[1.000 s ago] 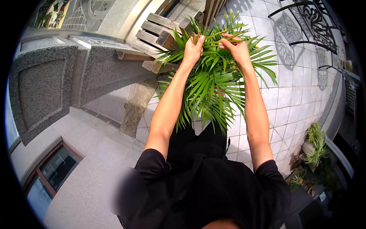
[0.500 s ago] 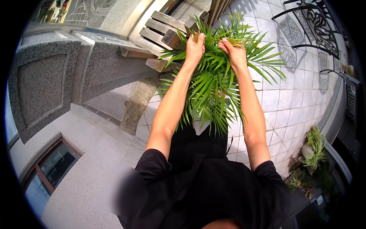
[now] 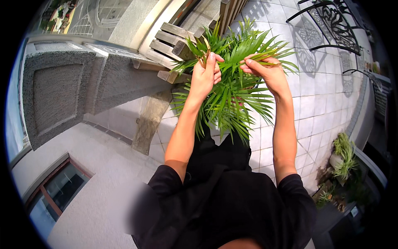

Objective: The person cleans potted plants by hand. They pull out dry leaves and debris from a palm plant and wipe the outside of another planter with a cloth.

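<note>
A bushy green palm plant (image 3: 226,101) with long narrow leaves stands in front of my legs. My left hand (image 3: 203,79) is closed over its left side, with dry brown leaf tips (image 3: 205,53) sticking up out of the fist. On the plant's right side, my right hand (image 3: 269,76) pinches thumb against fingers at a palm leaf with yellow-brown tips (image 3: 270,60). The leaf runs along the top of that hand. Leaves hide most of the pot, and exactly where the right fingertips grip is hard to make out.
Left of the plant is a slatted wooden bench (image 3: 166,45) beside a grey stone parapet (image 3: 58,89). A rough stone slab (image 3: 149,120) lies below it. Black ornate metal chairs (image 3: 331,25) stand on the pale tiles at far right. Another potted plant (image 3: 343,159) sits lower right.
Both hands have come down nearer to me and moved farther apart. My right hand has swung right and turned at the wrist. The brown tips in my left fist now show more.
</note>
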The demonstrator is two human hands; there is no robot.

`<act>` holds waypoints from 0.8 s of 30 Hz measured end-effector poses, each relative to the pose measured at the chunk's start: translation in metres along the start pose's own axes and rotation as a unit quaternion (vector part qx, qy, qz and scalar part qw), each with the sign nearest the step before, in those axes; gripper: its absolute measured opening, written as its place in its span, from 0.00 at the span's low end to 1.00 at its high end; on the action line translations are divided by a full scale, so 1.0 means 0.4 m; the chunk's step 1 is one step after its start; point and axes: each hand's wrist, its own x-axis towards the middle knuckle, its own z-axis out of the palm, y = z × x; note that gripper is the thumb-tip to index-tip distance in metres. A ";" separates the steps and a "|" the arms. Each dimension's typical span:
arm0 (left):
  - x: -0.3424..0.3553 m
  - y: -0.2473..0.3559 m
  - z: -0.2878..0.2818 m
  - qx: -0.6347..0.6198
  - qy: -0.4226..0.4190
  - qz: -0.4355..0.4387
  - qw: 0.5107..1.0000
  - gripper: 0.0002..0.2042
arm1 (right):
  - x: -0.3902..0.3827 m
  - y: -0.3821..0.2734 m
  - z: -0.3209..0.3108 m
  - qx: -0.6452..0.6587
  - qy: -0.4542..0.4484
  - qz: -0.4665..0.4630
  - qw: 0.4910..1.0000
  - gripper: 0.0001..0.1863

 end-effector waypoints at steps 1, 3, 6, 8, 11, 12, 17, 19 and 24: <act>-0.020 0.005 0.025 0.012 -0.003 -0.007 1.000 0.16 | -0.019 -0.013 0.004 -0.016 -0.035 0.024 0.999 0.10; -0.044 -0.005 0.058 0.046 -0.033 -0.010 0.998 0.17 | -0.055 -0.039 0.005 -0.041 -0.107 0.063 0.991 0.10; -0.077 -0.025 0.131 0.041 -0.059 -0.017 0.997 0.17 | -0.103 -0.092 -0.001 -0.069 -0.201 0.138 0.967 0.11; -0.107 -0.036 0.187 -0.008 -0.073 -0.049 0.996 0.18 | -0.118 -0.096 -0.044 -0.107 -0.270 0.158 0.944 0.12; -0.151 -0.083 0.282 -0.046 -0.040 -0.042 0.997 0.21 | -0.149 -0.119 -0.118 -0.117 -0.292 0.170 0.934 0.20; -0.157 -0.102 0.313 -0.060 -0.035 -0.007 0.998 0.21 | -0.152 -0.130 -0.141 -0.149 -0.315 0.173 0.921 0.22; -0.189 -0.221 0.521 -0.123 0.044 0.056 0.990 0.20 | -0.153 -0.146 -0.290 -0.185 -0.323 0.230 0.899 0.08; -0.186 -0.272 0.573 -0.137 0.070 0.077 0.985 0.19 | -0.175 -0.154 -0.324 -0.202 -0.357 0.241 0.880 0.07; -0.199 -0.389 0.702 -0.152 0.083 0.088 0.981 0.17 | -0.175 -0.115 -0.451 -0.292 -0.395 0.300 0.817 0.08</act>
